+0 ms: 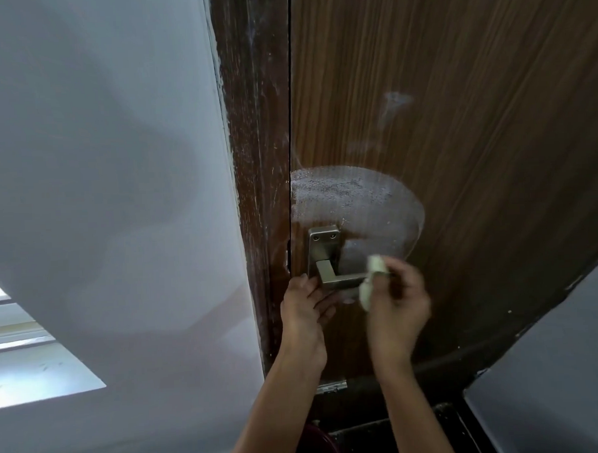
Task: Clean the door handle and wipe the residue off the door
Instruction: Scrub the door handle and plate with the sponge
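We judge the handle-cleaning step in hand. The right hand (398, 304) pinches a pale cloth (371, 284) against the lever of the door handle (330, 259); the left hand (303, 311) rests beside the handle plate, fingers extended and holding nothing. We count one handle, one cloth, two hands. A whitish residue patch (351, 200) lies on the door (457, 116) just above the handle; the next move calls for carrying the cloth up onto it

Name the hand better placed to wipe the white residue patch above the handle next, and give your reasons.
Right. The right hand already grips the cloth at the lower edge of the residue patch. The left hand holds no cloth and rests by the handle.
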